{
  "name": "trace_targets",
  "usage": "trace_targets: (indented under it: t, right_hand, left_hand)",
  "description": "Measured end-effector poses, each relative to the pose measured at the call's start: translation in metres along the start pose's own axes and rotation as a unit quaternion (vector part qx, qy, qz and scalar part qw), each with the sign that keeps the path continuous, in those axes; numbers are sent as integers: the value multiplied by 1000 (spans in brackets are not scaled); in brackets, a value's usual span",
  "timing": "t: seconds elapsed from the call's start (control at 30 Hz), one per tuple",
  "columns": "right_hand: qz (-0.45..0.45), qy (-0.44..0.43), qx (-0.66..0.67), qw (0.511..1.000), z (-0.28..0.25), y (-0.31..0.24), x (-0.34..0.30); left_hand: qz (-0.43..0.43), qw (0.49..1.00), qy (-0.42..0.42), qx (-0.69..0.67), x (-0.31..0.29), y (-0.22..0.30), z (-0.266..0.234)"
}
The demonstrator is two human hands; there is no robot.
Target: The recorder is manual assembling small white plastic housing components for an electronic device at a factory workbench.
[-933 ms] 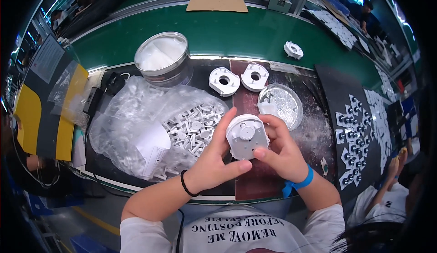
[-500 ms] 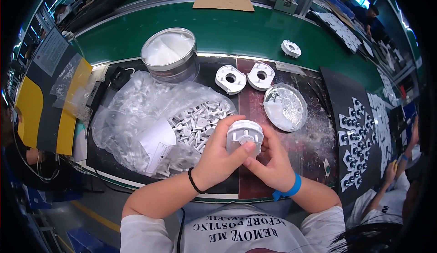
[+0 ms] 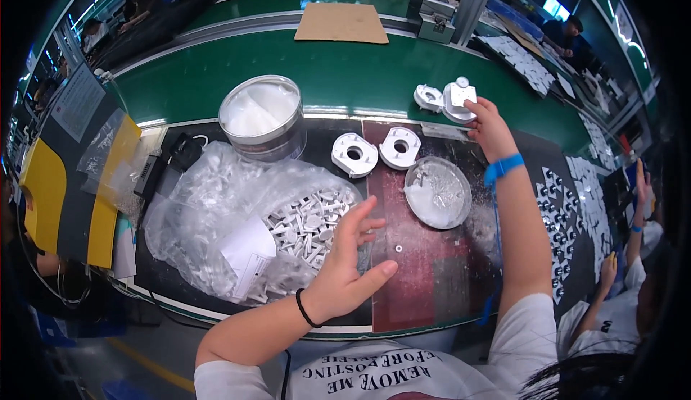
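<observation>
My right hand (image 3: 491, 128) reaches out to the green belt, its fingers on the edge of a white plastic housing (image 3: 458, 99). That housing sits beside another white housing (image 3: 428, 97), which has a dark round hole. My left hand (image 3: 350, 262) is open and holds nothing, fingers spread over the near right side of the bag. Small white stemmed plastic parts (image 3: 311, 224) spill from the clear plastic bag (image 3: 194, 209). Two round white housings (image 3: 353, 155) with central holes stand side by side ahead. A tiny white ring (image 3: 398, 248) lies on the dark red mat (image 3: 410, 292).
A clear round tub (image 3: 263, 119) of white grease stands behind the bag. Right of the housings is a shallow dish (image 3: 437, 193) smeared with grease. Cardboard (image 3: 341, 23) lies on the far green belt (image 3: 345, 62). A co-worker's hands (image 3: 639, 188) show at far right.
My right hand has carried the white housing from between both hands forward and right to the belt. My left hand has let go and opened. The small ring now shows on the mat.
</observation>
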State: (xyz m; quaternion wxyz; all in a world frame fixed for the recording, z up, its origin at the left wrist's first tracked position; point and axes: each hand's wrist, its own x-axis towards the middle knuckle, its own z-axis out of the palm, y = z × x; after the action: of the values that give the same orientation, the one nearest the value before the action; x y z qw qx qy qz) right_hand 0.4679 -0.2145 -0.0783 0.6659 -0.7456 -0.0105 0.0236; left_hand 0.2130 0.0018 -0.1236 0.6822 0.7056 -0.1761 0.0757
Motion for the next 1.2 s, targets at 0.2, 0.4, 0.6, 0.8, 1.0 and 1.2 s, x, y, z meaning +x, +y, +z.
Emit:
trace_targets:
  t: [0.2, 0.4, 0.6, 0.8, 1.0, 1.2]
  right_hand:
    - [135, 47, -154, 978, -24, 55, 109]
    - [-119, 214, -503, 829, 5, 45, 99]
    - [-279, -68, -646, 708, 68, 33, 77]
    - [-226, -155, -492, 826, 58, -36, 62]
    - [52, -366, 36, 928, 46, -58, -103]
    - [226, -422, 206, 853, 37, 1, -194]
  left_hand:
    - [21, 999, 25, -1, -1, -9, -2]
    - [11, 999, 30, 20, -1, -6, -5]
    - [15, 999, 39, 34, 4, -7, -6]
    - [8, 997, 29, 67, 7, -2, -9]
    - [25, 998, 60, 14, -1, -3, -8]
    - [41, 994, -36, -96, -5, -8, 3]
